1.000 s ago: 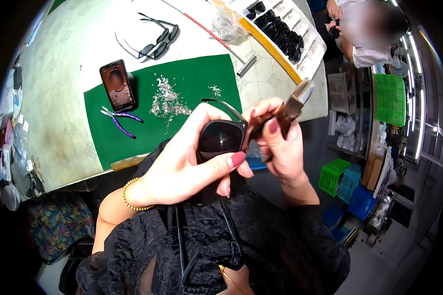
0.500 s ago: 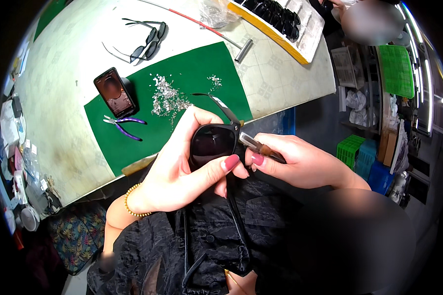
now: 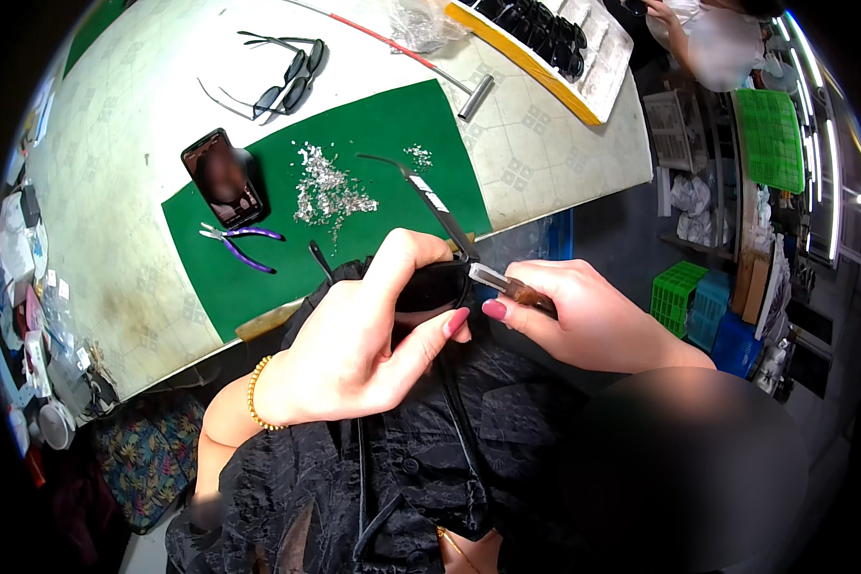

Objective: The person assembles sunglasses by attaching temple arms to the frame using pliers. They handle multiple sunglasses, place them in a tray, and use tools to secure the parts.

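Observation:
My left hand is closed round a pair of black sunglasses, its thumb below the dark lens. One temple of the glasses sticks out toward the far side, with a white label on it; the other shows past my left knuckles. In my right hand a small tool with a brown handle is pinched between thumb and fingers. Its silvery metal end meets or nearly meets the frame's corner by the hinge; the exact contact is too small to tell. Fingers partly hide the lenses.
A green mat on the table bears heaps of tiny silvery bits, a phone and purple-handled pliers. Farther back lie more sunglasses, a red-and-silver rod and a tray of dark eyewear. Another person is at far right.
The sunglasses have tipped in my left hand, so the lens shows less and the second temple has come into sight. My right hand keeps the tool at the hinge corner.

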`<state>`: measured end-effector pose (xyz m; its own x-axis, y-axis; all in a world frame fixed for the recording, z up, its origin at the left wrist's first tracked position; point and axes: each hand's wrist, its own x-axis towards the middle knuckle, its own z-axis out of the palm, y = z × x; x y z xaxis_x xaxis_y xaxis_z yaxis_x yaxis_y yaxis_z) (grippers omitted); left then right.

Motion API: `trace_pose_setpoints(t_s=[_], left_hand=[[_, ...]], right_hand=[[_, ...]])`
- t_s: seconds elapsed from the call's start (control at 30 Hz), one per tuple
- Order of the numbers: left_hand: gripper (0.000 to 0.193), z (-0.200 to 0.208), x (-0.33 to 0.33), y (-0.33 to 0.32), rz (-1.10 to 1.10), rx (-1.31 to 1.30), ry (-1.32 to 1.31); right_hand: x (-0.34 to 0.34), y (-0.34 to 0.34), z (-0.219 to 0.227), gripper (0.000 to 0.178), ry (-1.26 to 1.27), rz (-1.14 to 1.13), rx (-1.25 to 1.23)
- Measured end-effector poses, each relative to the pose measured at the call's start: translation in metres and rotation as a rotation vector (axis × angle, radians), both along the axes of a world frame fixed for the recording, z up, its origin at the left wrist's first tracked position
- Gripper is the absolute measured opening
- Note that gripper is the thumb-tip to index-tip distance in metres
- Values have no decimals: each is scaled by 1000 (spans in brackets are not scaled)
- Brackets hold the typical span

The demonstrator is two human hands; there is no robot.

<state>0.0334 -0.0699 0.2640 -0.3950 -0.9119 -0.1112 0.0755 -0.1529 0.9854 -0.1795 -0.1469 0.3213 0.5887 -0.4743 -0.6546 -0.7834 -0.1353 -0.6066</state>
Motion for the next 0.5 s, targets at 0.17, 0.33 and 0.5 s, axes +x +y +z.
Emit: trace_pose_setpoints(t_s=[0.17, 0.33, 0.5], left_hand=[[30, -1, 0, 1, 45, 191, 185], [26, -5, 0, 3, 54, 182, 178], [24, -7, -2, 5, 76, 79, 85]], right_hand=[[-6, 6, -6, 21, -135, 58, -294], [-7, 4, -3, 22, -200, 118, -388], [0, -6, 10, 22, -56, 128, -185]])
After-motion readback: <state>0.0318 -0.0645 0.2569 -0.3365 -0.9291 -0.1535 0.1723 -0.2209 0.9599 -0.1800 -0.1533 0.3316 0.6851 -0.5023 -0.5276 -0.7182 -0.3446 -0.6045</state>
